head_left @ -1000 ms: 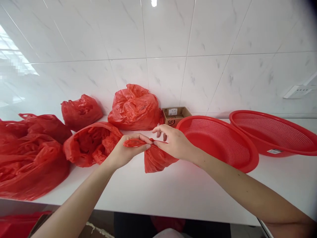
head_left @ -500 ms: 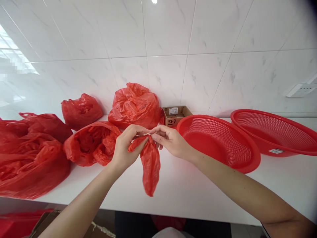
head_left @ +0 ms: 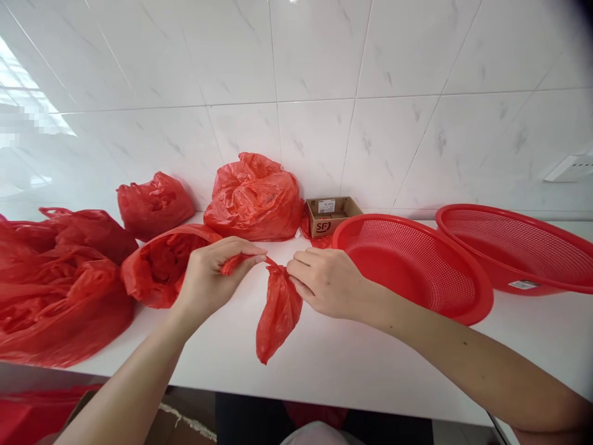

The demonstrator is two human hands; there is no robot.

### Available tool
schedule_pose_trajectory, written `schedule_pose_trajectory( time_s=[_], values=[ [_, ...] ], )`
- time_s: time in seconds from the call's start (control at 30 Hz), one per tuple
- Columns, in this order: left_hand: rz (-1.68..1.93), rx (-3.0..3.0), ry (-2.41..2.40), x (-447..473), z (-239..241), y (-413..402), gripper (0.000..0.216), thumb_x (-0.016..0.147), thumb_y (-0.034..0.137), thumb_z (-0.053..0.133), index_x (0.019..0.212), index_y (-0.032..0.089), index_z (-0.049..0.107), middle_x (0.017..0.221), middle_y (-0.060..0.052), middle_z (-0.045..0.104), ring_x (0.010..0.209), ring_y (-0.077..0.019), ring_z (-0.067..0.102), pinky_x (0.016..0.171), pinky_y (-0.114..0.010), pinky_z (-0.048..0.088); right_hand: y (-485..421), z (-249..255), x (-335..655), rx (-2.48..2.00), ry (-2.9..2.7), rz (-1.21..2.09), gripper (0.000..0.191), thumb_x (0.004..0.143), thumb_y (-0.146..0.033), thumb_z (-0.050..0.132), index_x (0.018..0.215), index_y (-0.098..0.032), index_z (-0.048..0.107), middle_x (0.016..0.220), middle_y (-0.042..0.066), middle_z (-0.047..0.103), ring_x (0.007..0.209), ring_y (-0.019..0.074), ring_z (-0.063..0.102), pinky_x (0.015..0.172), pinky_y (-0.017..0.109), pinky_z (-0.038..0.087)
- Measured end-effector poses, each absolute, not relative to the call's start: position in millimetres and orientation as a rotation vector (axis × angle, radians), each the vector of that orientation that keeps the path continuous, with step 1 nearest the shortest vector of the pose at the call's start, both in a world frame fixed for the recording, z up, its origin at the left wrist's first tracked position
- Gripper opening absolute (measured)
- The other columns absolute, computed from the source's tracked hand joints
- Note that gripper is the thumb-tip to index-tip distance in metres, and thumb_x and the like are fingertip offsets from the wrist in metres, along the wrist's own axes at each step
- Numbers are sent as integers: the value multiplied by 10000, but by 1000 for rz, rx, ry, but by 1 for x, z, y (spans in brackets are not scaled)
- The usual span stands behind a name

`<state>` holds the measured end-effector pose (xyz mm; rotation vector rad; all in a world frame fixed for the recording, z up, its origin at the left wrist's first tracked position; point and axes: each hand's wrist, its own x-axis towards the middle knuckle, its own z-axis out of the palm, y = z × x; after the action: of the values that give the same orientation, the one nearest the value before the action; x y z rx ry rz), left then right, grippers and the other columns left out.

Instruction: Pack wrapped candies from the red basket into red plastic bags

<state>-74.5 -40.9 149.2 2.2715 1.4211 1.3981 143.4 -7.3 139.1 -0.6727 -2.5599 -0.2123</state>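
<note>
A small red plastic bag (head_left: 278,312) hangs in the air over the white table, its neck twisted thin and its body drooping downward. My left hand (head_left: 215,275) pinches the twisted end, with a bunched red tail showing inside the fingers. On the other side my right hand (head_left: 327,281) is closed on the bag's upper part, knuckles facing up. The thumb and fingertips of that hand are partly hidden. Just behind my left hand lies an open red bag (head_left: 162,266) stuffed with crumpled red plastic.
A large heap of red bags (head_left: 55,296) covers the table's left end. Two more full red bags, a small one (head_left: 155,207) and a bigger one (head_left: 254,201), stand by the wall. An open cardboard box (head_left: 319,227) and two red perforated baskets, near (head_left: 484,300) and far (head_left: 565,281), are to the right.
My hands have drawn apart, the left moving leftward, stretching the bag's neck between them. The bag's hanging body has swung slightly left at its bottom.
</note>
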Motion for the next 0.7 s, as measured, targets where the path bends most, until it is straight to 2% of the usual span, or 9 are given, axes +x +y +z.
schedule_pose_trajectory(
  time_s=[0.1,0.2,0.27,0.33,0.4,0.47,0.53,0.6,0.7],
  values=[
    [1427,2146,1500,-76,150,-45,53,811,300,710,829,261,742,844,5,745,808,-164,681,770,-284,541,-9,128,149,-735,-2517,-50,175,942,-180,472,839,-163,613,784,16,623,657,123,500,552,272,292],
    [1480,1992,1525,-71,154,-51,62,787,317,736,826,271,751,841,12,755,810,-162,693,760,-264,557,-10,126,153,-815,-2344,349,140,968,-249,482,947,-196,610,892,10,656,749,121,568,608,244,384],
    [1462,1978,1455,-65,159,-55,61,783,311,740,827,273,760,824,14,757,790,-156,699,724,-247,564,-11,128,150,-765,-2200,624,181,952,-311,537,1100,-225,596,1068,24,661,913,136,602,726,254,458],
    [1384,2008,1359,-60,164,-57,44,791,290,732,801,262,764,778,16,751,739,-147,697,662,-231,562,-12,125,141,-623,-2130,828,273,920,-333,596,1173,-232,593,1161,34,647,1020,150,596,852,286,474],
    [1375,2020,1317,-56,166,-58,38,794,260,727,779,252,761,737,23,742,685,-137,686,594,-219,546,-17,117,128,-508,-2098,1026,211,924,-319,589,1094,-209,649,1094,31,674,991,150,609,876,290,476],
    [1472,2031,1340,-56,166,-59,41,787,225,733,781,256,759,724,35,736,657,-124,671,564,-215,529,-23,107,115,-502,-2021,1213,204,947,-324,546,978,-182,690,964,24,698,885,141,626,803,269,490],
    [1608,2078,1375,-56,167,-62,77,781,198,741,803,270,758,742,45,736,668,-119,661,578,-226,524,-32,100,106,-545,-1935,1320,250,959,-345,523,949,-174,706,886,14,701,791,126,619,730,248,485],
    [1733,2128,1369,-53,171,-67,100,781,184,743,806,280,756,752,49,729,715,-129,663,621,-252,530,-40,101,102,-544,-1900,1332,253,959,-347,524,959,-179,713,880,6,703,761,115,609,718,237,476],
    [1947,2096,1302,-48,182,-80,138,771,140,744,780,278,749,754,53,716,746,-138,662,706,-300,542,-51,116,97,-465,-1875,1366,234,963,-321,521,982,-179,707,964,13,712,848,119,629,790,236,481]
  ],
)
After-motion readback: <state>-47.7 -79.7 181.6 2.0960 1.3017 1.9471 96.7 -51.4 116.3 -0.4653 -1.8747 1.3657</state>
